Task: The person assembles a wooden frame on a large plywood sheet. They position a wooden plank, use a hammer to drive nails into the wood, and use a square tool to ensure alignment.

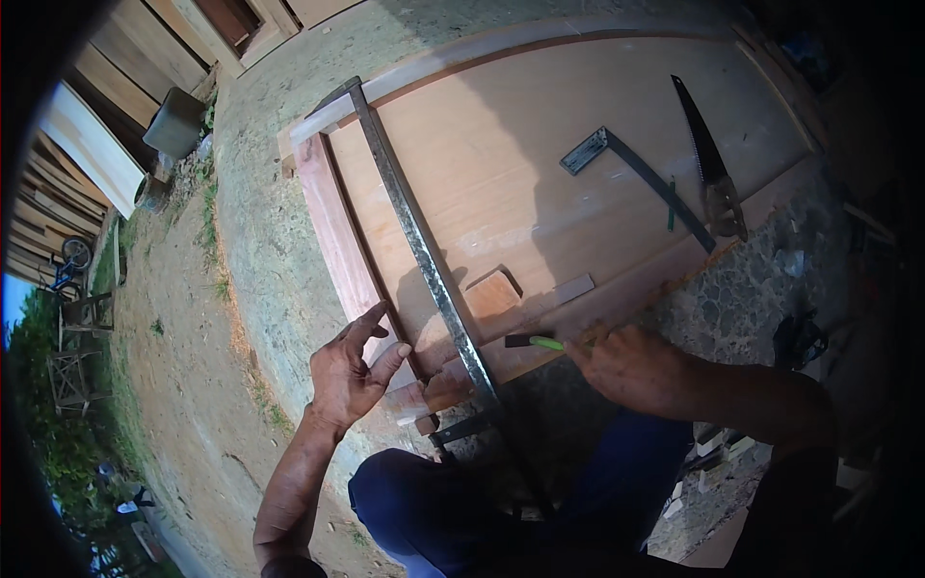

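A wooden door panel (472, 173) with a raised frame lies flat before me. Across its left end runs a long metal bar clamp (424, 252), its near jaw (464, 427) at the frame's near edge. My left hand (355, 371) is open, thumb and fingers apart, over the frame's near left corner and left of the clamp. My right hand (631, 368) is closed round a green-handled tool (545, 342) with a dark end pointing left, above the near frame rail. Its kind is unclear. Close by on the panel sit a small wood block (493, 293) and a flat wood strip (574, 289).
On the panel's right lie a try square (647, 178), a thin green stick (672, 204) and a handsaw (708, 159). Wood scraps (708, 453) lie at lower right. A grey container (175, 123) and leaning boards (145, 58) stand at far left. My knees are below the panel.
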Demonstrator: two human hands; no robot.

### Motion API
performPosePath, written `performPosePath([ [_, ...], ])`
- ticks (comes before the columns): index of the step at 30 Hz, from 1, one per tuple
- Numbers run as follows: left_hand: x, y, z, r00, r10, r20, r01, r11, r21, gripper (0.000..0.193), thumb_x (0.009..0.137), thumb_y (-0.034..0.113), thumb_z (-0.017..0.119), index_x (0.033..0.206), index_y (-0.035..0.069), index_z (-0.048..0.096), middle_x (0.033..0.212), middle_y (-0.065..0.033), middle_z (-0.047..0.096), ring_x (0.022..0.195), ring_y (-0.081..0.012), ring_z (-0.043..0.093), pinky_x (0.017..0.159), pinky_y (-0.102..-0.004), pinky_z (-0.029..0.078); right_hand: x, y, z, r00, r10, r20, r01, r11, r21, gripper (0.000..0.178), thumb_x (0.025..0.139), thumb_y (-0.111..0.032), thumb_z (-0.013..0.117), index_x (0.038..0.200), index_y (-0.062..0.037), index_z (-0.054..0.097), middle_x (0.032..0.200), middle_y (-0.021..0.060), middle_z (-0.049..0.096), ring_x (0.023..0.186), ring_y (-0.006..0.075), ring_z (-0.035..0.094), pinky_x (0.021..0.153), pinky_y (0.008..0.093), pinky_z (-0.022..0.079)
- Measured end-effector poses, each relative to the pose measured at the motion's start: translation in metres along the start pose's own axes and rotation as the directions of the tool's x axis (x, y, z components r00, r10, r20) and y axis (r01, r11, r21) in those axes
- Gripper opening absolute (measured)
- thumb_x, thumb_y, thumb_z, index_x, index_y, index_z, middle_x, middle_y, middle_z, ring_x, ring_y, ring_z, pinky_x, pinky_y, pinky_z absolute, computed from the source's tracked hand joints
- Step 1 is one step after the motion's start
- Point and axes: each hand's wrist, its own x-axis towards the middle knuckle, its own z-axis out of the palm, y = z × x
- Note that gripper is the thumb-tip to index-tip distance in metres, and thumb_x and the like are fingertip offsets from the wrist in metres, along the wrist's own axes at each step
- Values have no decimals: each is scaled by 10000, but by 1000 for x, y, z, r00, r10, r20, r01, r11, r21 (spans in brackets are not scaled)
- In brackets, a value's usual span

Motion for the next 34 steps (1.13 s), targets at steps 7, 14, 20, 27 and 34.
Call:
performPosePath([
  [7,92,16,147,888,230,399,-371,871,321,978,884,535,684,1599,125,157,1319,-240,619,949,-365,728,796,-455,596,-35,-33,26,984,179,7,-179,974,141,593,897,-175,622,1434,40,491,816,122,692,630,168,691,499,301,551],
  [14,83,92,120,861,-238,450,202,971,127,978,875,572,675,1577,89,196,1286,-257,631,1055,-394,695,880,-451,571,-78,-41,88,729,684,43,-395,368,842,416,894,-97,651,1280,-30,513,796,198,661,704,409,684,603,492,536],
  [20,-52,145,75,292,23,956,63,997,-43,1071,810,650,729,1575,63,262,1139,-296,672,1144,-444,634,940,-486,515,-14,45,119,612,772,-170,-331,445,832,308,775,12,672,1064,-12,568,1056,196,620,995,391,632,807,483,519],
  [27,-197,169,-64,797,-346,495,533,789,-306,596,928,294,734,1446,111,501,1050,-92,760,908,-239,761,664,-325,608,77,64,160,797,499,-341,-190,742,643,247,771,50,568,1003,-19,623,1154,186,599,1098,385,579,925,468,489],
  [34,-250,198,-104,912,-5,410,79,983,-164,536,957,221,634,1459,92,497,825,-22,643,680,-177,626,554,-316,452,115,119,306,842,421,-338,-180,809,559,515,883,-48,640,1389,-53,544,1438,248,513,1316,413,505,1095,491,417],
])
